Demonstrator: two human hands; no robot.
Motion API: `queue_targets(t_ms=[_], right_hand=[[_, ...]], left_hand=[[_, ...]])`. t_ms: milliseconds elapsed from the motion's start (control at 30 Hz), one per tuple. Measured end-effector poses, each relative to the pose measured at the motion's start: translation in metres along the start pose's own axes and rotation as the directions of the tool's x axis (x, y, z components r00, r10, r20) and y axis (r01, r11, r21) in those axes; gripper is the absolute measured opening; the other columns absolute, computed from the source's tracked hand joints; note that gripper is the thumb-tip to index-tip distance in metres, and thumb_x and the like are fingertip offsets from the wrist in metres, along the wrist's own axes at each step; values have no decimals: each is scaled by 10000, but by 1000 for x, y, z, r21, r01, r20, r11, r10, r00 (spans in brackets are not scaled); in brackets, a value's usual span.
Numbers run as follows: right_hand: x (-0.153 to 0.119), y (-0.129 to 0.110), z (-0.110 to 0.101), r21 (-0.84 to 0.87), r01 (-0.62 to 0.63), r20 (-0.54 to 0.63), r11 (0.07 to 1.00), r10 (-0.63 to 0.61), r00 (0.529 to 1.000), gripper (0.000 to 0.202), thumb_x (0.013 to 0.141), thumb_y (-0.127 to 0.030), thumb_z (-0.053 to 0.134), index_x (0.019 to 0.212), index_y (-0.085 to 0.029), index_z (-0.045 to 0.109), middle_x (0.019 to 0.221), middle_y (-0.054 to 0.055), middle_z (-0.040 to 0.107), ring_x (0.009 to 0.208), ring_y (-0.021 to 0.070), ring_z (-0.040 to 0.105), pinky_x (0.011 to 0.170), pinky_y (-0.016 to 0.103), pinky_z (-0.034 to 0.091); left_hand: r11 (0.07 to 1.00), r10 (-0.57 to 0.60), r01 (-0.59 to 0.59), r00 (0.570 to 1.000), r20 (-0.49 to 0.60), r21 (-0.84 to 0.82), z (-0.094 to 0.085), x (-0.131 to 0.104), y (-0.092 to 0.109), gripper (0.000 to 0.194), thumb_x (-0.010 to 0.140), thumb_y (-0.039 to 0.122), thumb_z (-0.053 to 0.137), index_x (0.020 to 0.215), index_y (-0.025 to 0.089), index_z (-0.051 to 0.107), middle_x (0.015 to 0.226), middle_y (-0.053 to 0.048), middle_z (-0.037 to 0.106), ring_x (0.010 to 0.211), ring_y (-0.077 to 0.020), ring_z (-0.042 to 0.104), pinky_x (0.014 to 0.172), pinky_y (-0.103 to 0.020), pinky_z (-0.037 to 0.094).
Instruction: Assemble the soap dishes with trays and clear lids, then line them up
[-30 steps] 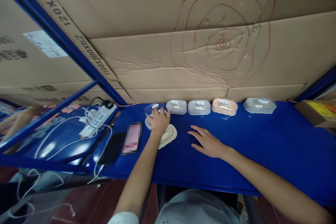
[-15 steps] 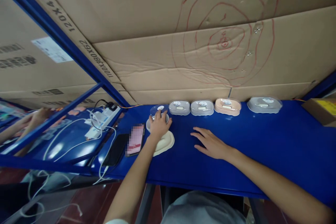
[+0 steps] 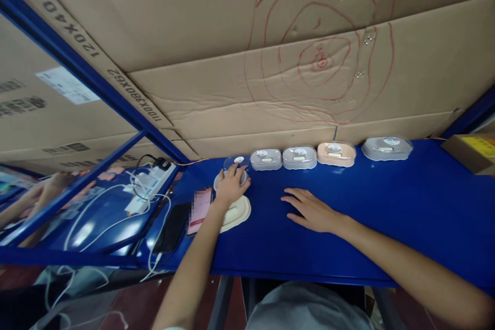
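Note:
My left hand (image 3: 231, 185) lies with fingers spread over a pale round dish (image 3: 217, 181), partly hidden beneath it. Just behind its fingertips is a clear lid (image 3: 233, 162) with a white label. A cream oval piece (image 3: 240, 211) lies below the hand, partly under my wrist. My right hand (image 3: 307, 210) rests on the blue table (image 3: 386, 206), fingers apart, holding nothing. Along the back stand two grey lidded boxes (image 3: 266, 160) (image 3: 299, 158), a peach one (image 3: 336, 154) and a wider grey one (image 3: 387, 149).
A phone with a pink screen (image 3: 200, 211) and a black phone (image 3: 172, 228) lie left of my left forearm. Farther left are a white power strip (image 3: 150, 188) and cables. Another person's hands (image 3: 50, 188) show beyond the blue frame. A cardboard box (image 3: 469, 154) stands at the right.
The camera view has shifted slightly. My left hand stays over the dish with its fingers a little differently placed. My right hand looks much the same.

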State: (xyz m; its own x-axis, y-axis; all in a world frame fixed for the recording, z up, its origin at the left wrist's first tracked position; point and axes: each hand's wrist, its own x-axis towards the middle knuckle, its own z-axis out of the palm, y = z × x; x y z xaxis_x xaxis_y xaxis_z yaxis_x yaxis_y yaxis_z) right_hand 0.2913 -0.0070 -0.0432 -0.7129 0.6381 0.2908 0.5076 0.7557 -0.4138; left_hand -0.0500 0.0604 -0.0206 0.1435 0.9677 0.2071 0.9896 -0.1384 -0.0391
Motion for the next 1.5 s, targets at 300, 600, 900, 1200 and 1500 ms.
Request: queue_targets(t_ms=[300,600,900,1200,1500], right_hand=[[0,1,1,-15,6,-11,1000,-6,1000,460,1079,-400,588,1502,-219,600,1605,189,554,1489,355,542,1194,591,499],[0,0,0,-26,13,-2,1000,-13,1000,446,1081,-404,588,1477,-199,619,1589,183,566,1478,354,549,1190,576,504],[1,-2,-4,-31,12,11,999,-11,1000,439,1085,-388,580,1481,-203,607,1593,186,561,1485,347,542,1202,573,491],[1,-5,-4,-40,-17,-83,999,14,996,529,1066,-364,591,1567,-214,511,1670,214,454,1519,380,485,1190,631,473],[4,7,-5,-92,-122,-280,988,92,955,665,1025,-447,651,1620,-239,438,1676,227,419,1591,411,366,1242,692,364]], left_hand=[[991,132,-129,988,83,-46,-4,5,0,687,1078,554,504,1703,309,357,1784,-121,314,1671,-306,260,1346,-601,195],[986,144,-136,985,93,-94,-9,15,16,771,1089,544,485,1733,197,242,1784,-203,272,1675,-338,241,1321,-686,143],[973,181,-170,982,59,-155,-22,48,52,687,1049,414,592,1672,212,383,1749,-211,350,1631,-362,331,1322,-657,181],[916,190,-186,982,-23,-355,-23,29,71,476,1013,374,656,1466,241,595,1475,-160,520,1401,-344,568,1230,-515,439],[632,472,-300,880,48,-715,-26,-14,85,614,849,361,864,1382,275,571,1597,-107,462,1456,-311,545,1239,-455,454]])
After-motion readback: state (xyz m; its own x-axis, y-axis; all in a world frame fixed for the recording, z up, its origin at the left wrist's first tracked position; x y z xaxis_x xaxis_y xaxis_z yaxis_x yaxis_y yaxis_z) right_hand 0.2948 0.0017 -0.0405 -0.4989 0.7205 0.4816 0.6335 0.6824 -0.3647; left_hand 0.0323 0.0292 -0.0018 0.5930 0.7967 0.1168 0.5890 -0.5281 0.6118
